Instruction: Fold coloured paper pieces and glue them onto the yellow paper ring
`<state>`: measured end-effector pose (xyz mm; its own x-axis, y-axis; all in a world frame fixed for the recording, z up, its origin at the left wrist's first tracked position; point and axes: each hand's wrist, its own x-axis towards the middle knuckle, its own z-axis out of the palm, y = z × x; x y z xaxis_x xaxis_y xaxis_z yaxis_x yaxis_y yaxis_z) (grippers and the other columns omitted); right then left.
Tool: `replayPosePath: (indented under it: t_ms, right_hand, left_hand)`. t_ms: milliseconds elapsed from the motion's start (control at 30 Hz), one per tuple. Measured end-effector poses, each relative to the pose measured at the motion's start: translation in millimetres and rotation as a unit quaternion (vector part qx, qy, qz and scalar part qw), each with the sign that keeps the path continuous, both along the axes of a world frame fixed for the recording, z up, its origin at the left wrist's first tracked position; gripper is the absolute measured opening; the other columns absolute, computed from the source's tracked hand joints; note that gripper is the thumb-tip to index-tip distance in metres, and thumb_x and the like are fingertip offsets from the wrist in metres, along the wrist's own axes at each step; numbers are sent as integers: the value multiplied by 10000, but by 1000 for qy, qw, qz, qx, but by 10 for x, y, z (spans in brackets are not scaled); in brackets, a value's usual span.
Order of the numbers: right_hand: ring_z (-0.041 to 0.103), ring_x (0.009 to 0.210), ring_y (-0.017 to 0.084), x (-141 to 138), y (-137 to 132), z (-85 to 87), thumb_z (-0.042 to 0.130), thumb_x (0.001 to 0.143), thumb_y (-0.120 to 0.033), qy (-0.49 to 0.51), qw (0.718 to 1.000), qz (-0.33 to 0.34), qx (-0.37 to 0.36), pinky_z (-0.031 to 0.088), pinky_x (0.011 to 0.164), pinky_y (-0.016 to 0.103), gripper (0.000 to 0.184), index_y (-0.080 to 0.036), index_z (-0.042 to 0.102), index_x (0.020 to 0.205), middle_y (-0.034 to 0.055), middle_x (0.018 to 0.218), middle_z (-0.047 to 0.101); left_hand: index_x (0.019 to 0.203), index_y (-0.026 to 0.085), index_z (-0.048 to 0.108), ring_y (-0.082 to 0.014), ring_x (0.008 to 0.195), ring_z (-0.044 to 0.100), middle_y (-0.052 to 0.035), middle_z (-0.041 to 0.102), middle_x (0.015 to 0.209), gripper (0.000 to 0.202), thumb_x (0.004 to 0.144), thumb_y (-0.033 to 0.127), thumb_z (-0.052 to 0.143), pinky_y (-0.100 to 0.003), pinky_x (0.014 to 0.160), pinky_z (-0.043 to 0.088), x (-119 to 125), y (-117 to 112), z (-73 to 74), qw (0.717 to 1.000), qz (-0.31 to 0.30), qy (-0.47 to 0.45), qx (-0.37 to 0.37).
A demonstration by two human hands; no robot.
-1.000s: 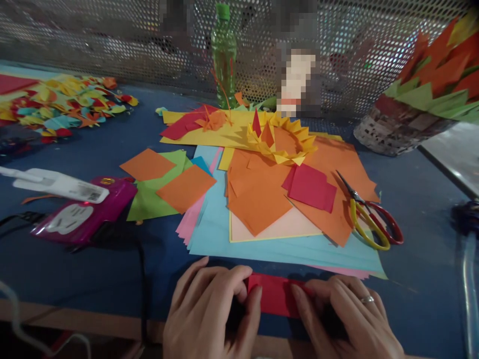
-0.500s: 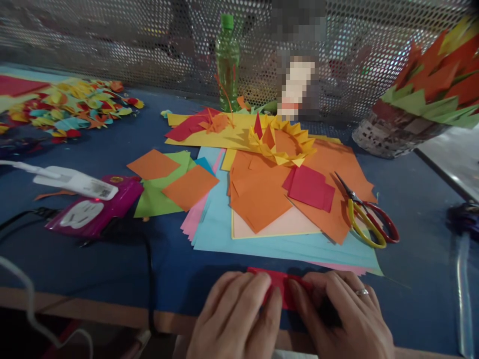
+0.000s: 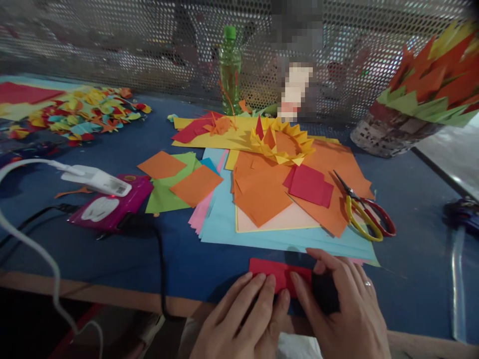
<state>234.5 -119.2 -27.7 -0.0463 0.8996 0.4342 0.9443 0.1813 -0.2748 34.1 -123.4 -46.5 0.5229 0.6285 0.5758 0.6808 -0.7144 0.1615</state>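
Note:
A folded strip of red paper (image 3: 281, 278) lies flat at the table's near edge. The fingertips of my left hand (image 3: 245, 319) press on its left half, holding it against the table. My right hand (image 3: 346, 299) has its thumb pressed on the right half, while the index finger arches up past the paper's right end; a ring shows on this hand. Beyond the hands is a stack of light blue sheets (image 3: 239, 234). Orange squares (image 3: 264, 197) and smaller red squares (image 3: 309, 184) rest on top of it.
Scissors (image 3: 361, 204) lie right of the stack. A yellow folded-paper ring (image 3: 258, 144), a green-capped bottle (image 3: 230, 75) and a paper-covered pot (image 3: 396, 119) stand farther back. To the left are a purple power strip (image 3: 127, 204) with cables and a heap of paper pieces (image 3: 90, 112).
My right index finger has lifted and extended away from the red paper, uncovering more of it. The left fingers have slid lower on the strip. The view has shifted slightly.

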Motion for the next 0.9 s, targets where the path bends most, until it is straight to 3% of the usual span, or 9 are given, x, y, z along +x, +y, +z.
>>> replayPosePath:
  t_ms: [267, 733, 900]
  right_hand:
    - [578, 954, 262, -78, -54, 4, 576, 934, -417, -18, 1000, 4, -20, 418, 775, 384, 427, -225, 508, 1309, 85, 1043, 642]
    - [591, 740, 179, -79, -76, 15, 596, 924, -394, 78, 996, -24, -18, 425, 763, 351, 517, -178, 433, 1365, -3, 799, 619]
    - [617, 728, 168, -82, -84, 11, 608, 924, -418, 106, 993, -38, -25, 454, 793, 370, 591, -174, 395, 1419, -9, 800, 630]
  left_hand:
    - [1195, 173, 707, -166, 1194, 622, -14, 728, 1197, 392, 999, 122, 372, -318, 1198, 343, 23, 26, 30, 1000, -12, -4, 5]
    - [1280, 196, 661, -178, 1223, 615, -12, 718, 1232, 448, 976, 63, 360, -348, 1167, 399, -54, 12, 5, 999, -30, 20, 7]
    - [1254, 193, 676, -173, 1191, 636, -12, 727, 1211, 451, 965, 39, 366, -340, 1144, 431, -35, 4, 26, 1000, -24, 7, 12]
